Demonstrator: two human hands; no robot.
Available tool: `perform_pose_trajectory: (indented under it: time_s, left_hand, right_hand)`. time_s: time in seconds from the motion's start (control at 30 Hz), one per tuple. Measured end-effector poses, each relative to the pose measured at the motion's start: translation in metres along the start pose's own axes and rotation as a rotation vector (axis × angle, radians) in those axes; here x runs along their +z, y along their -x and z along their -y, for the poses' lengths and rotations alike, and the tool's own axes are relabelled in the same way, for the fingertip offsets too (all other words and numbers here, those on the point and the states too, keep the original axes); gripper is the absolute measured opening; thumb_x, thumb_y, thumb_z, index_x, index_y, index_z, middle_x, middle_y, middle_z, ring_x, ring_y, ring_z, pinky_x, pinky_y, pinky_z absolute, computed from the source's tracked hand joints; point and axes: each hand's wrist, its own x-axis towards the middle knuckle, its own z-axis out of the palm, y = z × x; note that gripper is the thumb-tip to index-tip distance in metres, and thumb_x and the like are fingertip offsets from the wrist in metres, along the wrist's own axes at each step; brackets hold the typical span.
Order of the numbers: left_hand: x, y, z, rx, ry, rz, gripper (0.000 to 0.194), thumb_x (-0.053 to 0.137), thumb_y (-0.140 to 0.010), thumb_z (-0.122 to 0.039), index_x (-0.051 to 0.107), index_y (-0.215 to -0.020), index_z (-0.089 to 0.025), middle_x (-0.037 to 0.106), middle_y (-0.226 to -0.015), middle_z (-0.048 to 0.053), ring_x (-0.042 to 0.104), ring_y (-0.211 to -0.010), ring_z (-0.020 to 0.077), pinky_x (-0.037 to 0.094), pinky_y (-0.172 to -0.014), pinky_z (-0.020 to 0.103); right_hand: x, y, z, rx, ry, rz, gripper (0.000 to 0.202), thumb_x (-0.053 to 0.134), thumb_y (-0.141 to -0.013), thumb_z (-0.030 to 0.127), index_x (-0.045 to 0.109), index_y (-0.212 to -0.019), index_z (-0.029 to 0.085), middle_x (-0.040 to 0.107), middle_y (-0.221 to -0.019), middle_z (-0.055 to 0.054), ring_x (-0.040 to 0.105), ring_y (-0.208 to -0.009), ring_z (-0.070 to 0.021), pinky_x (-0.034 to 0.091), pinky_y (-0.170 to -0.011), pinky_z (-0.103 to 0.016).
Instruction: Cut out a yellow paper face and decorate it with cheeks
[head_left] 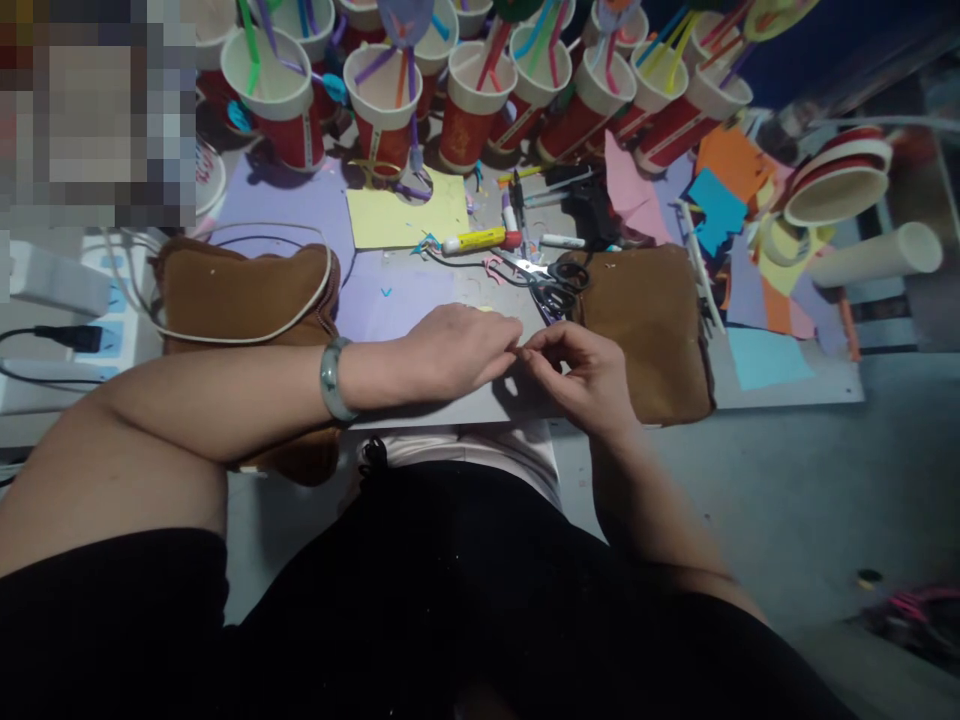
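My left hand (465, 350), with a jade-coloured bangle (337, 380) on its wrist, reaches in over the table's front edge. Its fingers are pressed together in a pinch. Close against its fingertips, my right hand (581, 375) also pinches with thumb and index finger. Whatever lies between the fingertips is too small to name. Just behind the hands are black-handled scissors (559, 285), a yellow glue tube (476, 241) and yellow paper (409, 215). Purple paper (397, 295) lies under and behind my left hand.
Red-and-white cups (472, 110) with coloured straws line the back. Brown cushions lie left (240, 295) and right (637, 335). A power strip (112, 300) with cables is far left. Paper scraps (776, 290) and a white roll (881, 255) are at right.
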Motion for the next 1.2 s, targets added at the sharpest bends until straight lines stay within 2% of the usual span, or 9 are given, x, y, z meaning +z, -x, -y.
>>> perform_pose_trajectory:
  time_s: [0.07, 0.17, 0.27, 0.47, 0.6, 0.7, 0.9, 1.07, 1.2]
  left_hand:
    - [0.004, 0.006, -0.008, 0.066, -0.167, 0.004, 0.021, 0.048, -0.095, -0.025, 0.065, -0.095, -0.012, 0.071, -0.083, 0.011, 0.064, -0.072, 0.0199, 0.037, -0.061, 0.031]
    - [0.012, 0.015, -0.018, 0.24, -0.318, 0.021, 0.023, 0.041, -0.094, -0.011, 0.064, -0.091, -0.013, 0.069, -0.076, 0.01, 0.063, -0.069, 0.0205, 0.038, -0.063, 0.032]
    - [0.017, 0.021, -0.022, 0.334, -0.421, -0.011, 0.025, 0.038, -0.093, -0.008, 0.063, -0.089, -0.013, 0.069, -0.083, 0.013, 0.065, -0.081, 0.025, 0.041, -0.072, 0.036]
    - [0.018, 0.021, -0.021, 0.209, -0.462, 0.082, 0.028, 0.034, -0.094, -0.008, 0.061, -0.099, -0.011, 0.069, -0.1, 0.019, 0.063, -0.095, 0.0306, 0.038, -0.088, 0.043]
    - [0.021, 0.02, -0.02, 0.189, -0.42, 0.142, 0.021, 0.04, -0.096, -0.017, 0.059, -0.101, -0.012, 0.068, -0.102, 0.019, 0.062, -0.098, 0.0327, 0.038, -0.089, 0.044]
    - [0.023, 0.021, -0.019, 0.175, -0.395, 0.163, 0.018, 0.045, -0.094, -0.021, 0.058, -0.102, -0.013, 0.068, -0.101, 0.017, 0.061, -0.096, 0.0321, 0.039, -0.087, 0.043]
    - [0.027, 0.021, -0.017, 0.165, -0.381, 0.171, 0.018, 0.044, -0.094, -0.02, 0.059, -0.102, -0.014, 0.067, -0.098, 0.017, 0.06, -0.094, 0.0317, 0.039, -0.087, 0.043]
    - [0.023, 0.02, -0.021, 0.133, -0.39, 0.23, 0.021, 0.041, -0.094, -0.016, 0.06, -0.103, -0.014, 0.067, -0.098, 0.016, 0.06, -0.094, 0.0311, 0.039, -0.087, 0.044]
    - [0.021, 0.02, -0.022, 0.152, -0.42, 0.22, 0.021, 0.041, -0.092, -0.012, 0.06, -0.102, -0.014, 0.067, -0.098, 0.016, 0.06, -0.093, 0.0307, 0.039, -0.086, 0.043]
  right_hand:
    - [-0.005, -0.006, -0.003, 0.048, 0.014, -0.009, 0.009, 0.069, -0.08, 0.024, 0.064, -0.075, 0.019, 0.063, -0.067, 0.001, 0.053, -0.057, -0.0105, 0.04, -0.053, -0.025]
    - [-0.009, -0.02, -0.006, 0.134, -0.009, 0.039, 0.01, 0.071, -0.079, 0.026, 0.065, -0.076, 0.018, 0.064, -0.069, 0.0, 0.052, -0.058, -0.0109, 0.04, -0.053, -0.026]
    - [-0.009, -0.035, -0.007, 0.206, -0.09, 0.122, 0.016, 0.073, -0.079, 0.031, 0.065, -0.075, 0.018, 0.064, -0.068, -0.001, 0.051, -0.058, -0.0109, 0.04, -0.054, -0.026]
    - [-0.002, -0.054, -0.013, 0.341, -0.163, 0.282, 0.031, 0.079, -0.071, 0.042, 0.066, -0.073, 0.014, 0.062, -0.067, -0.001, 0.05, -0.06, -0.0105, 0.038, -0.055, -0.026]
    - [0.001, -0.059, -0.019, 0.338, -0.153, 0.322, 0.035, 0.08, -0.068, 0.045, 0.065, -0.07, 0.013, 0.056, -0.061, 0.002, 0.043, -0.058, -0.0084, 0.033, -0.053, -0.026]
    - [0.003, -0.062, -0.02, 0.33, -0.124, 0.353, 0.032, 0.078, -0.072, 0.041, 0.064, -0.067, 0.013, 0.05, -0.058, 0.004, 0.038, -0.055, -0.0068, 0.029, -0.051, -0.025]
    - [0.005, -0.065, -0.018, 0.309, -0.043, 0.342, 0.02, 0.073, -0.078, 0.027, 0.064, -0.065, 0.014, 0.051, -0.057, 0.003, 0.039, -0.054, -0.0061, 0.03, -0.049, -0.024]
    - [0.008, -0.064, -0.023, 0.283, -0.015, 0.308, 0.02, 0.075, -0.076, 0.028, 0.065, -0.066, 0.015, 0.055, -0.057, 0.002, 0.042, -0.051, -0.0069, 0.032, -0.048, -0.023]
    - [0.01, -0.063, -0.028, 0.215, 0.013, 0.263, 0.019, 0.076, -0.074, 0.029, 0.065, -0.064, 0.017, 0.06, -0.058, 0.001, 0.047, -0.052, -0.0092, 0.036, -0.049, -0.025]
